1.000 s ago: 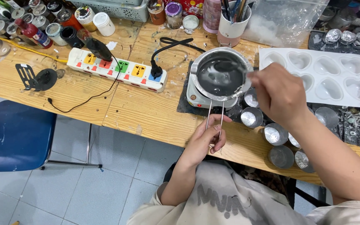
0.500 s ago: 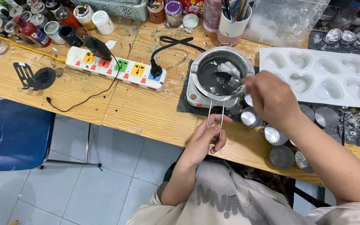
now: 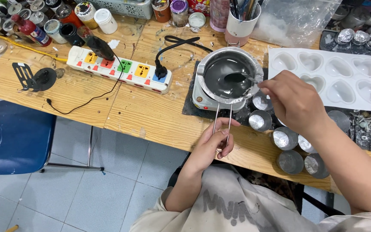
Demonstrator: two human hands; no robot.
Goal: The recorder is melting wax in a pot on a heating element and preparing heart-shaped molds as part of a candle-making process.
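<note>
A small metal melting pot (image 3: 227, 76) of grey liquid sits on a white electric warmer (image 3: 205, 102) on the wooden bench (image 3: 151, 116). My left hand (image 3: 213, 144) grips the pot's long wire handle (image 3: 222, 122) near the bench's front edge. My right hand (image 3: 295, 101) holds a metal spoon (image 3: 239, 77) whose bowl dips into the grey liquid. Several small foil cups (image 3: 284, 138) stand just right of the pot, under my right forearm.
A white heart-shaped mould tray (image 3: 329, 77) lies at the right. A multicoloured power strip (image 3: 119, 69) with plugged cables sits left of the warmer. Paint jars (image 3: 56, 21), a cup of tools (image 3: 242, 19) and a plastic bag (image 3: 295, 19) line the back. A blue chair (image 3: 13, 137) stands at left.
My right hand has moved slightly, and the spoon has shifted inside the pot. My left hand stays on the wire handle.
</note>
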